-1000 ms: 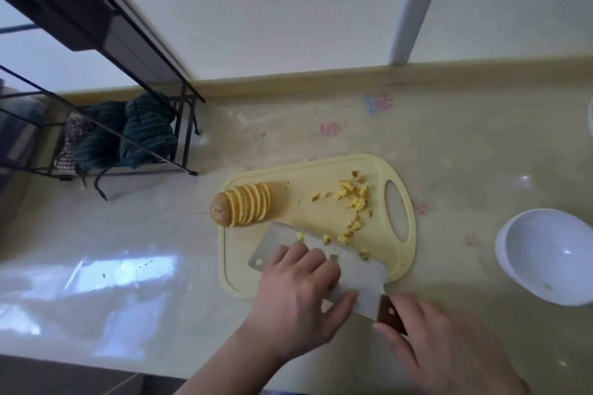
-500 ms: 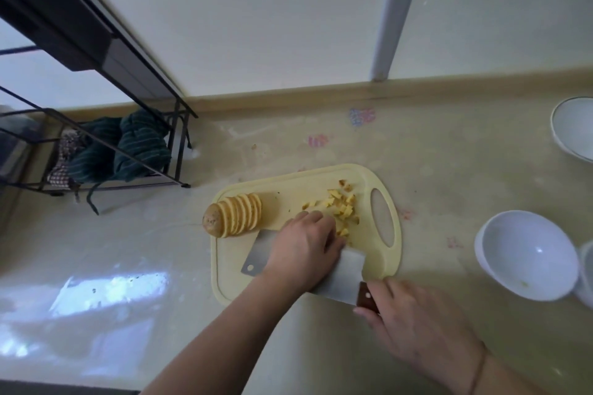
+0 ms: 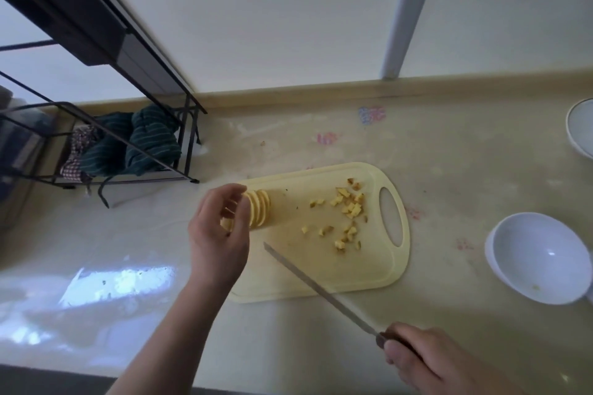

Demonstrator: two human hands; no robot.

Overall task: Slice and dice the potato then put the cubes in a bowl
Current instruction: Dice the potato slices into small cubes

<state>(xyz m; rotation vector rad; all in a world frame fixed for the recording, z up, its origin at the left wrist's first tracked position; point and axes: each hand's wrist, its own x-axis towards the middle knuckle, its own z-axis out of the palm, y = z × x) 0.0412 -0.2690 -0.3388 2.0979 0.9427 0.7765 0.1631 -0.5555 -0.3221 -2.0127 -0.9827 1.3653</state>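
Now, starting at the far left of the frame, a black wire rack (image 3: 96, 125) is standing on the worktop (image 3: 449, 151) with dark striped cloths (image 3: 141, 141) bundled inside it. Moving toward the middle, the left hand (image 3: 218, 234) is hovering over the left end of the yellow cutting board (image 3: 321, 276), fingers curled around the near end of the sliced potato (image 3: 258, 210); whether the fingers are actually gripping the slices is hard to tell, as they are covering that end. The potato slices are leaning together in a row at the board's left edge. Right of them, a scatter of potato cubes (image 3: 349, 212) is lying on the board's right half, just beside the oval handle hole. Lower down, the knife (image 3: 317, 285) is pointing diagonally up toward the left, blade seen edge-on, its tip over the board's near left part. At the lower right of the frame, the right hand (image 3: 426, 359) is wrapping its fingers around the knife's dark handle. Further right, a white bowl (image 3: 539, 260) is sitting on the worktop, apart from the board, and another white dish (image 3: 580, 131) is peeking in at the right edge, upper right.
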